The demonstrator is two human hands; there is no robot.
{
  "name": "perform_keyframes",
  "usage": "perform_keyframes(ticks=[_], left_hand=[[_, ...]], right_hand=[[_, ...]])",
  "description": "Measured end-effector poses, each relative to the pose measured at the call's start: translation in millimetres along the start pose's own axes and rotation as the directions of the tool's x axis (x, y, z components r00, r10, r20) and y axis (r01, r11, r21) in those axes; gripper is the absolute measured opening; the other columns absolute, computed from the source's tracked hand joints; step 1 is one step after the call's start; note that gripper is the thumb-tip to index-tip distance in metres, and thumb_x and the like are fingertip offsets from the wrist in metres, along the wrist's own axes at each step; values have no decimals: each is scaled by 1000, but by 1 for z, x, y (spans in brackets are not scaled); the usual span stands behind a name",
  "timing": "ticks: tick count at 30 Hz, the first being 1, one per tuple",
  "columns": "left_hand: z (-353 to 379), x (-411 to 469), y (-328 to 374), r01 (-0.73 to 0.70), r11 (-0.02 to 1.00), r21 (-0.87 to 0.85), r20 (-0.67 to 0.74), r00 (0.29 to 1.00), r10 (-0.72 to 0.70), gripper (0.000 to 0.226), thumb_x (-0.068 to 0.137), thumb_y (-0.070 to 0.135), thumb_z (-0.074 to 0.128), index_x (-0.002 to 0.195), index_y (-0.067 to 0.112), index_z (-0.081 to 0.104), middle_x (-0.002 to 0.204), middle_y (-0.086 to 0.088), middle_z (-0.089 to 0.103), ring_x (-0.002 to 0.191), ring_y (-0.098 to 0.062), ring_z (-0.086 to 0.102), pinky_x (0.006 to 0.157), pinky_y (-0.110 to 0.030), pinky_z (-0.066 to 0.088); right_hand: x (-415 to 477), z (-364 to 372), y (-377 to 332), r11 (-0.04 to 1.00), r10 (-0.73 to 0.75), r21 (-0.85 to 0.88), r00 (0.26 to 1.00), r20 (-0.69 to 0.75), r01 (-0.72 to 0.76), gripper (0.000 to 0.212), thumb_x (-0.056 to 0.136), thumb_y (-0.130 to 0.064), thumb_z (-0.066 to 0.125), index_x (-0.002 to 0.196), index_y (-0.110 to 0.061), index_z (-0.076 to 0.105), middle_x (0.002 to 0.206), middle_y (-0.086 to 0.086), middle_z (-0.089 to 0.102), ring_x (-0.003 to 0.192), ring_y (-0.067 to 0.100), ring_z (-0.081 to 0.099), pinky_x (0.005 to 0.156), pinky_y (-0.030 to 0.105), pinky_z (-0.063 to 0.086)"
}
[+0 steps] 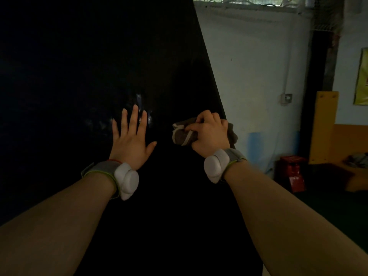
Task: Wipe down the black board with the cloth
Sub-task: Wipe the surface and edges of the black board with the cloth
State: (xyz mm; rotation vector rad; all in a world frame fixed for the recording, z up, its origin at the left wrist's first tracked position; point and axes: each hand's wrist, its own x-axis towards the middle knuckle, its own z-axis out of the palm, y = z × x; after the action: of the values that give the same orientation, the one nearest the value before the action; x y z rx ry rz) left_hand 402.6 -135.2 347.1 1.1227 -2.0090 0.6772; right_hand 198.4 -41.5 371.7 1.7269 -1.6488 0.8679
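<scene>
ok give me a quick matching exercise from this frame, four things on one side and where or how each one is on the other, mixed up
Things:
1. left hand
2. right hand
3. cloth
4. yellow panel

States:
A. bunched up, at the right edge of the black board
B. spread open against the board
C. upright by the wall, far right
D. curled round the cloth

Pairs: 1-B, 2-D, 3-A, 4-C
</scene>
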Motion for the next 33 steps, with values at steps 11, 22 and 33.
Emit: perform_keyframes(ticks=[11,22,33], left_hand=[[25,-50,13,15,1000,-9,99,995,-14,103,84,53,57,135,33,-30,149,1,-34,141,-32,-22,109,-62,-7],[32,-47,14,38,999,-16,79,996,-36,110,74,43,73,149,29,-6,158,-6,-12,143,-35,-13,108,-64,-3],[59,-98,30,60,998,15,136,989,-61,104,83,48,61,140,30,-25,147,2,-34,141,-35,-20,108,-64,-5]], right_hand=[[-61,28,9,996,-67,-40,986,150,74,30,93,-32,55,123,-37,61,125,2,42,120,25,33,97,34,17],[-24,-8,4,999,17,-31,999,-50,-18,41,91,-17,51,129,-30,56,131,11,38,120,32,35,97,40,27],[-114,75,13,990,-138,13,959,249,139,37,98,-31,46,135,-37,47,130,4,32,120,29,27,100,42,19]])
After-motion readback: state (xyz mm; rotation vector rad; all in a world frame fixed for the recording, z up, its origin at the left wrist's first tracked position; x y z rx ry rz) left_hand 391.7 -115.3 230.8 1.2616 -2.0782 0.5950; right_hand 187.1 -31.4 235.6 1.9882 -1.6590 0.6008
